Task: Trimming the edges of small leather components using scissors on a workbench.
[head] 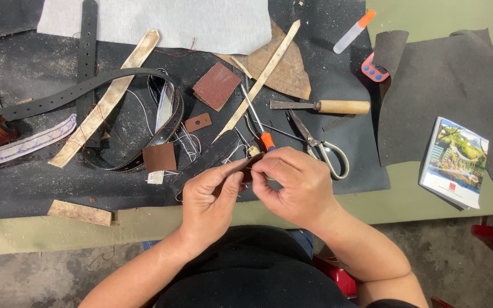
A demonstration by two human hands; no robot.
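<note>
Leather, a small brown tab (249,167), sits pinched between both hands just above the table's near edge. The left hand (212,197) closes thumb and forefinger on its left end; the right hand (295,185) nips the right end with curled fingertips. Keeping both pinches close to the tab's middle would likely steady it best. At twelve o'clock lies an orange-handled awl (258,122); at two o'clock, scissors (320,145); at nine o'clock, a brown leather square (159,157).

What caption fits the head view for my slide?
Both hands, left and right, pinch a small brown leather piece above a cluttered workbench.
</note>
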